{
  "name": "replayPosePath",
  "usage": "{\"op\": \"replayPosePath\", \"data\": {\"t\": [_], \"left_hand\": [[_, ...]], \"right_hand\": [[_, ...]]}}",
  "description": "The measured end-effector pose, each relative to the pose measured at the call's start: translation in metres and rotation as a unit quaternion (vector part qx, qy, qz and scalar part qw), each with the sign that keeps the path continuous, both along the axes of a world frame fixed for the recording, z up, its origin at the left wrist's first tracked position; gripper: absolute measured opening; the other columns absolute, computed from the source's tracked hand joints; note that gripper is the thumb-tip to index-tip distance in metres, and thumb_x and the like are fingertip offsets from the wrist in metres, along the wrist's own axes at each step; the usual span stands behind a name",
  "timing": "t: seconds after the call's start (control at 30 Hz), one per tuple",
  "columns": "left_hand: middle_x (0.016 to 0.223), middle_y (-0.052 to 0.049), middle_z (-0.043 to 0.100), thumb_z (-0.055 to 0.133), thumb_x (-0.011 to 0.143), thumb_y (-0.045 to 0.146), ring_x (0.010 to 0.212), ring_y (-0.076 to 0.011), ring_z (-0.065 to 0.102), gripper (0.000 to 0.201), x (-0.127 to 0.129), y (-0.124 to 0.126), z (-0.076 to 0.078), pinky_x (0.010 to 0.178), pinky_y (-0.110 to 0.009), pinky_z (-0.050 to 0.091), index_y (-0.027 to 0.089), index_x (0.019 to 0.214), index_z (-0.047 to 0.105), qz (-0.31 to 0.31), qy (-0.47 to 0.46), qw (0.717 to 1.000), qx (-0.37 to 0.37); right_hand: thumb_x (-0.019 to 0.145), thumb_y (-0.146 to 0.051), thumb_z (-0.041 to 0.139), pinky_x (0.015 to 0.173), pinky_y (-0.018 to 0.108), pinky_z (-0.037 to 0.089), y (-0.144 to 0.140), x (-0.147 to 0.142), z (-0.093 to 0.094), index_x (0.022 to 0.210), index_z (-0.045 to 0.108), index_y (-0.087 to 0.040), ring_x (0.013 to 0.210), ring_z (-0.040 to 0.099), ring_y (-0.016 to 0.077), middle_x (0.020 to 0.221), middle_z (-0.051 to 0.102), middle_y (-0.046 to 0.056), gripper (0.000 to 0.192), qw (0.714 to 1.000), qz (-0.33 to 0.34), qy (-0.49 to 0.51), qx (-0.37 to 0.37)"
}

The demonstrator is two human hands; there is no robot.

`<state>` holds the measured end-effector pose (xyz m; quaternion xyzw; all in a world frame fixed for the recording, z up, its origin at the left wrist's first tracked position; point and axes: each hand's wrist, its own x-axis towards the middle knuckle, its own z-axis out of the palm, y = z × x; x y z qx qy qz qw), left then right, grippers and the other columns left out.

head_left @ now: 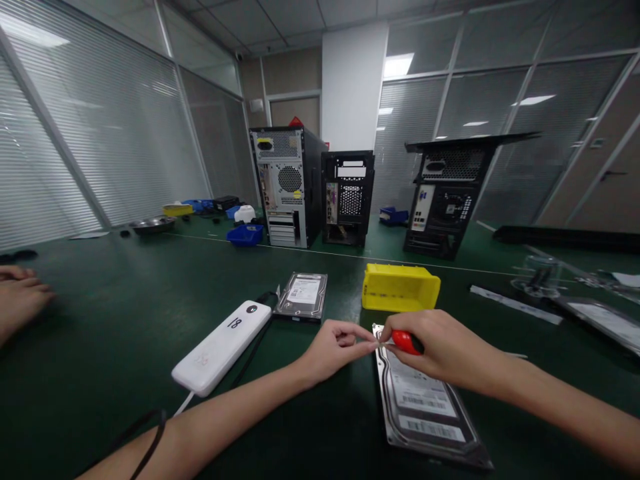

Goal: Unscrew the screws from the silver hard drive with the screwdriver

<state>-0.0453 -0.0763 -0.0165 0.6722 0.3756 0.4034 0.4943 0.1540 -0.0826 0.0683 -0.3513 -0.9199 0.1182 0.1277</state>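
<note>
My right hand [430, 340] is wrapped round a screwdriver [407, 342] with a red and black handle, its shaft pointing left. At the screwdriver's tip my left hand [340, 343] pinches thumb and forefinger together; whatever is between them is too small to make out. Both hands are over the far end of a hard drive [425, 407], which lies label side up on the green table. A second hard drive [303, 295] rests flat farther back, left of a yellow bin [400, 288] lying on its side.
A white power bank [223, 347] marked 18 lies left of my left arm, with cables. Computer cases [285, 187] stand along the back. Another hard drive [607, 320] and a strip [515, 305] are at right. Another person's hand [23, 300] rests at the left edge.
</note>
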Motion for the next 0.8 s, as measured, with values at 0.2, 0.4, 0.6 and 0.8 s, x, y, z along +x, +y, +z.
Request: {"op": "replayPosePath", "data": {"t": [0.2, 0.4, 0.6, 0.8], "left_hand": [[0.054, 0.004, 0.05, 0.071, 0.073, 0.041, 0.053, -0.0077, 0.04, 0.035, -0.003, 0.008, -0.003, 0.056, -0.022, 0.033, 0.009, 0.089, 0.072, 0.007, -0.016, 0.999, -0.049], [0.082, -0.007, 0.07, 0.069, 0.074, 0.037, 0.073, -0.0146, 0.059, 0.03, -0.006, 0.01, -0.003, 0.072, -0.026, 0.043, 0.009, 0.087, 0.072, 0.03, -0.042, 0.997, -0.056], [0.069, -0.005, 0.066, 0.067, 0.077, 0.036, 0.063, -0.0126, 0.054, 0.031, -0.005, 0.007, -0.002, 0.061, -0.023, 0.04, 0.008, 0.088, 0.073, 0.043, 0.007, 0.999, -0.027], [0.073, -0.006, 0.068, 0.069, 0.074, 0.038, 0.068, -0.0153, 0.057, 0.032, -0.004, 0.008, -0.003, 0.061, -0.024, 0.041, 0.01, 0.088, 0.073, 0.049, 0.016, 0.998, -0.033]], "right_hand": [[0.085, -0.023, 0.051, 0.063, 0.028, 0.044, 0.0, -0.002, -0.006, 0.079, 0.063, -0.018, 0.07, 0.063, 0.0171, 0.076, 0.067, 0.004, 0.014, 0.998, 0.01, -0.065, -0.012], [0.086, -0.022, 0.05, 0.067, 0.032, 0.044, 0.001, -0.005, -0.015, 0.084, 0.064, -0.018, 0.075, 0.062, 0.0186, 0.08, 0.067, 0.005, 0.014, 0.994, 0.024, -0.102, -0.018], [0.084, -0.02, 0.054, 0.068, 0.033, 0.043, -0.003, -0.004, -0.011, 0.09, 0.062, -0.019, 0.078, 0.062, 0.0194, 0.09, 0.068, 0.004, 0.01, 0.989, 0.047, -0.138, -0.016], [0.084, -0.016, 0.053, 0.063, 0.031, 0.041, -0.005, -0.004, -0.018, 0.09, 0.062, -0.018, 0.077, 0.064, 0.0195, 0.091, 0.07, 0.005, 0.01, 0.985, 0.071, -0.154, 0.035]]}}
